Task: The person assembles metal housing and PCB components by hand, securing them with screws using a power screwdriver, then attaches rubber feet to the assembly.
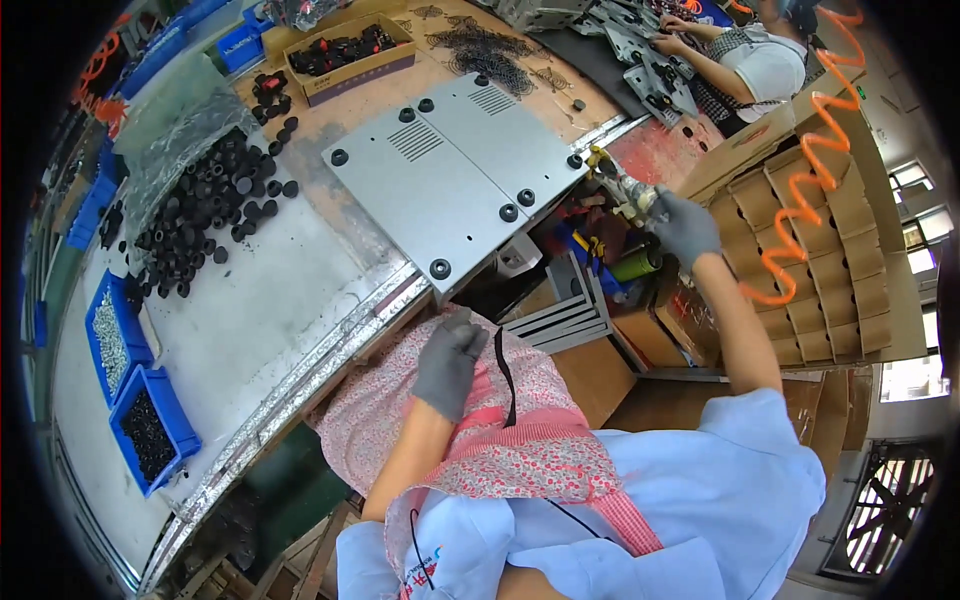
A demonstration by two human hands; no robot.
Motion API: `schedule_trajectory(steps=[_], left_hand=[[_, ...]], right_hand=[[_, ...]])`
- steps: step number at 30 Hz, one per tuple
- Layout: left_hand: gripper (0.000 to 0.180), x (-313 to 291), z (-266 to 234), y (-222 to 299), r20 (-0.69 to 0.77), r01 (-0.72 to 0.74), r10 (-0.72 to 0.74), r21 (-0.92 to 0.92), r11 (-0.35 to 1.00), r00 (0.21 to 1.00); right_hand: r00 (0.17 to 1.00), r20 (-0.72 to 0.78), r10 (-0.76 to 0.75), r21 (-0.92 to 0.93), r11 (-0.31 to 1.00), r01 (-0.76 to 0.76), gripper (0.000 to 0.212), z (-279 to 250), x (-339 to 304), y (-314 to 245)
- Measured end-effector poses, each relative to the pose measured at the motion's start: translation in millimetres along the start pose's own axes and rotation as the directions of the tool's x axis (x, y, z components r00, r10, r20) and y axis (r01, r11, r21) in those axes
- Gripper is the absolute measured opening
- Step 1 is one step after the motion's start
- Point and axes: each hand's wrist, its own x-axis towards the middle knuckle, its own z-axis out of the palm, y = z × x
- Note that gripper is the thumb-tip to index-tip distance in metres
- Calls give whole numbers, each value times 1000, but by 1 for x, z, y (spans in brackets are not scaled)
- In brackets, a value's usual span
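- Right hand: gloved, fingers closed around a metal tool, its yellow end near the panel at its right corner.
- Left hand: gloved, fingers curled, before the apron; whether it holds anything, I cannot tell.
- Panel: grey, flat on the bench, its near edge overhanging, black feet on it.
- Left: heap of loose black feet; two blue bins of small parts.
- Right: divided carton.
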Motion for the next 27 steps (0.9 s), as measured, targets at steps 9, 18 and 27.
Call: schedule_trajectory(steps=[9, 18, 27], left_hand=[[38, -12, 20, 29, 181, 26, 0, -142, 990, 984], [30, -61, 11, 114, 102, -157, 169, -118, 981, 980], [25, -100, -87, 228, -347, -693, 600, -331, 641, 721]], right_hand=[[928, 135, -346, -485, 794, 366, 25, 6, 106, -22], [644, -168, -746, 234, 604, 762, 43, -2, 46, -140], [674, -558, -485, 248, 677, 693, 40, 63, 20, -187]])
